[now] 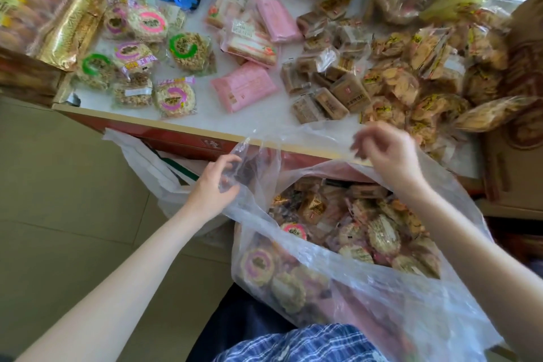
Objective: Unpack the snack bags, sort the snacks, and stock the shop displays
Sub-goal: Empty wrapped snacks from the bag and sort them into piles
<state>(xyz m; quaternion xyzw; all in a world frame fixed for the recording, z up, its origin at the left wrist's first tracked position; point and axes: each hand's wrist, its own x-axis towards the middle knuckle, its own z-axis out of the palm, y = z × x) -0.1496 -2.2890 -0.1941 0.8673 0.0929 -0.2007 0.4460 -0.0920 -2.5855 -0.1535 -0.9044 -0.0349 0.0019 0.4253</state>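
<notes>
Loosely gathered near the camera, a clear plastic bag (352, 267) of snacks is pinched open at its rim by left hand (216, 185) and right hand (388, 153), below the table (264, 123).

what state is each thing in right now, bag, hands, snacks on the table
clear plastic bag: open, part full of wrapped snacks
left hand: grips the bag's left edge
right hand: fingers curled at the bag's far edge, grip unclear
round snack packs: sealed, on the table
pink packs: sealed, lying flat
</notes>
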